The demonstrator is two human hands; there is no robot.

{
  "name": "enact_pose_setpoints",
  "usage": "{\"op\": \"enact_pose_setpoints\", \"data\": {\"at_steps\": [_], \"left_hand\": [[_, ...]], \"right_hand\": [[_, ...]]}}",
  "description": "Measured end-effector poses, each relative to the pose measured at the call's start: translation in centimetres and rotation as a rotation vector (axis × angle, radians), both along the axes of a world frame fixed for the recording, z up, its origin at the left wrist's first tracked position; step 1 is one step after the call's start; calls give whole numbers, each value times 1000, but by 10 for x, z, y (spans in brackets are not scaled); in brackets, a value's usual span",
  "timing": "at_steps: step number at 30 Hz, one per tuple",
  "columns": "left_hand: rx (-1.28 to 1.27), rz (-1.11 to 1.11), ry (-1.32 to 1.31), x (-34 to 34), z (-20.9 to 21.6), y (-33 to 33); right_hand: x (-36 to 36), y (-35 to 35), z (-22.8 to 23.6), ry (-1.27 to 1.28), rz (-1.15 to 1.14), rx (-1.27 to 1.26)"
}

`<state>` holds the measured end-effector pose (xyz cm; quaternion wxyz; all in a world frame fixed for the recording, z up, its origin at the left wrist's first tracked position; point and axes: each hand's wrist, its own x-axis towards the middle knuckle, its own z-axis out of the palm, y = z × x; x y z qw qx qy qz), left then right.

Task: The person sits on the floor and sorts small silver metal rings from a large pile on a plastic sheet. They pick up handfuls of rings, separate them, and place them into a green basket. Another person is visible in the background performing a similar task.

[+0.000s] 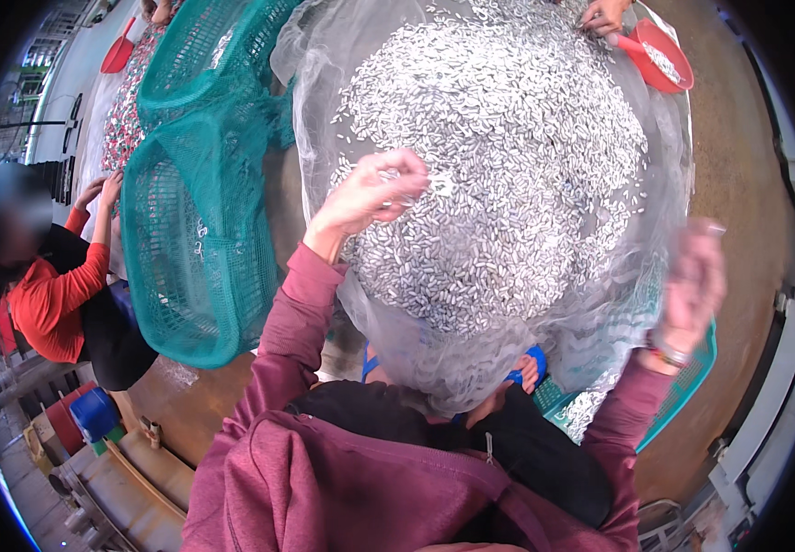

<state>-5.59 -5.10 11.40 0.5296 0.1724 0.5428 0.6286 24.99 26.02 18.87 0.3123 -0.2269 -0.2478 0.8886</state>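
Head cam: left hand [371, 191] at 10 o'clock, fingers pinched on small silver pieces [508, 156] atop clear plastic sheet [324, 64]; right hand [696, 281] at 3 o'clock, blurred, grip can't tell.

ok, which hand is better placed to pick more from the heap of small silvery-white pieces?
Left, likely. The left hand is pinching right on the heap of small silvery-white pieces; the right hand is raised at the clear plastic sheet's edge, motion-blurred.

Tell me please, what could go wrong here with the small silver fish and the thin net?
1. The left hand pinches at the heap of small silver fish; some may scatter over the edge of the clear net.
2. The right hand is blurred at the net's edge; a pull might tip fish toward the green basket.
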Motion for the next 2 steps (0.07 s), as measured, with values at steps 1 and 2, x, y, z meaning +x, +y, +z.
{"op": "enact_pose_setpoints", "data": {"at_steps": [1,2], "left_hand": [[155,40,-214,-1,-2,-7],[434,103,-394,-5,-9,-6]], "right_hand": [[13,21,17,180,37,60],[32,18,14,221,-35,40]]}}
